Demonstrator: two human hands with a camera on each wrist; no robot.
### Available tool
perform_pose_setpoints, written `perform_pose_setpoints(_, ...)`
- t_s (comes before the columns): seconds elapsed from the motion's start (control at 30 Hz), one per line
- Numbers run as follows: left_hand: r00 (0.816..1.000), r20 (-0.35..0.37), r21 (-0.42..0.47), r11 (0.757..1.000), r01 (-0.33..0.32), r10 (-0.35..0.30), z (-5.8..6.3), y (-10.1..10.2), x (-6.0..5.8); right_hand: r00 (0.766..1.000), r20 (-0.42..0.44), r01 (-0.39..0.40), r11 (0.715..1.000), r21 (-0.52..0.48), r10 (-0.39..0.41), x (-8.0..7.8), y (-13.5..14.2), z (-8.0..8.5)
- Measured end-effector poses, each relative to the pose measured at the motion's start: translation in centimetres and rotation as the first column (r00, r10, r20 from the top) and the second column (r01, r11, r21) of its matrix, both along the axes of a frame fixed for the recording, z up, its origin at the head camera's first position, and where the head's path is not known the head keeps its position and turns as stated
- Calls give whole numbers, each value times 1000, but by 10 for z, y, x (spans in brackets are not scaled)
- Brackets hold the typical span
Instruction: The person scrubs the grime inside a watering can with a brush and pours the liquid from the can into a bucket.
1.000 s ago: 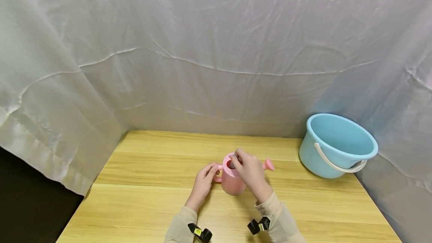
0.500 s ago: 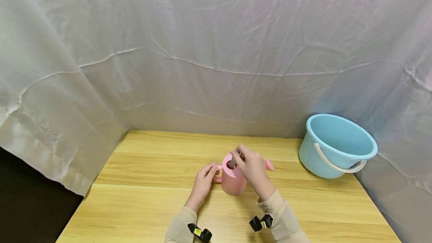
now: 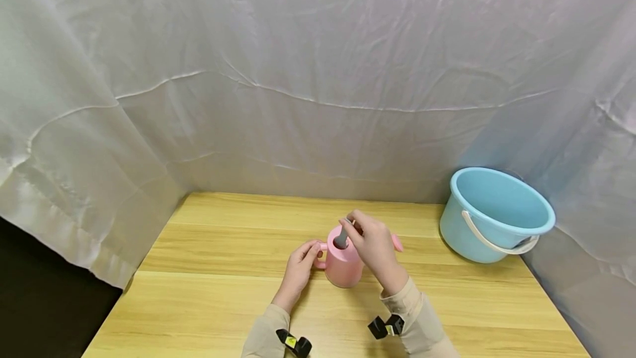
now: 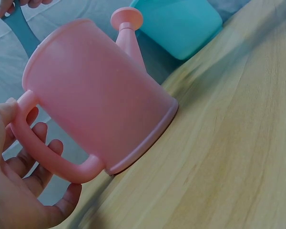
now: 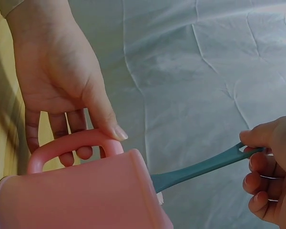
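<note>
The pink watering can [image 3: 344, 270] stood upright on the table [image 3: 223, 297], well in from the back edge, with a grey-blue utensil [image 5: 205, 166] slanting out of its mouth, the lower end hidden inside. The right hand [image 3: 372, 248] pinched the utensil's top end; the left hand [image 3: 298, 269] held the can's handle, lightly, I judged, so the utensil catching on the rim could have tipped it. A blue bucket [image 3: 467, 240] stood by the back right corner
</note>
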State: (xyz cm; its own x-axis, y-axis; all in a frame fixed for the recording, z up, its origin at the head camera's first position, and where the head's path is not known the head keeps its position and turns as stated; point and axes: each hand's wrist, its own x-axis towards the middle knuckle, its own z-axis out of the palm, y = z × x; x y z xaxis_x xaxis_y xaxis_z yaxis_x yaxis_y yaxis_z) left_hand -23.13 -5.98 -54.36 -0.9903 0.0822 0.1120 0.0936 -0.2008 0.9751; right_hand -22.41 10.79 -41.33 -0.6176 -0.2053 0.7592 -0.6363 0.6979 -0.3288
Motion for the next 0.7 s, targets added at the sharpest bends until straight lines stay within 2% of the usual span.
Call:
perform_pose_setpoints(0.17, 1000, 4, 4, 1000, -4, 4, 1, 0, 0, 1000, -16, -26, 1000, 4, 26, 1, 0, 3)
perform_pose_setpoints(0.37, 1000, 0, 9, 1000, -1, 1, 1, 0, 0, 996, -80, -46, 998, 39, 49, 1, 1, 5)
perform_pose_setpoints(0.7, 1000, 7, 10, 1000, -2, 2, 3, 0, 2, 984, -150, -88, 996, 36, 92, 2, 0, 8)
